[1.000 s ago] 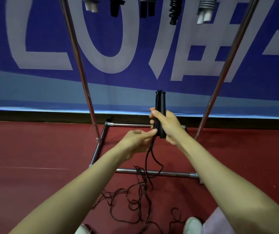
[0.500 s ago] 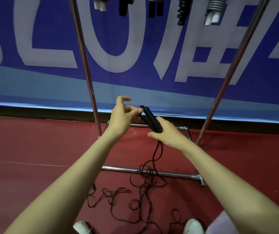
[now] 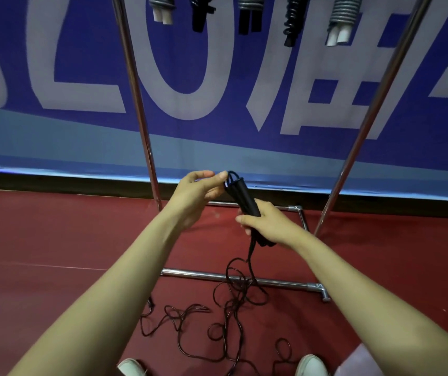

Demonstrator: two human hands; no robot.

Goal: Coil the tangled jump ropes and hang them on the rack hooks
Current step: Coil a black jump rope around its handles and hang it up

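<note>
My right hand [image 3: 269, 226] grips the two black jump-rope handles [image 3: 243, 195] together, tilted with their tops leaning up and left. At the handles' top end, my left hand [image 3: 199, 192] pinches the black cord between thumb and fingers. From below my right hand the thin black cord [image 3: 233, 299] hangs down and lies in tangled loops on the red floor. Several coiled ropes [image 3: 293, 17] hang along the top of the chrome rack [image 3: 138, 104], black ones and grey ones with white handles.
The rack's two slanted uprights and its base bars [image 3: 233, 278] stand on the red floor in front of a blue banner wall. My white shoes [image 3: 311, 366] show at the bottom edge, beside the cord loops.
The handles went from upright to tilted left. My left hand rose from below them to their top end and now pinches the cord there. My right hand keeps its grip.
</note>
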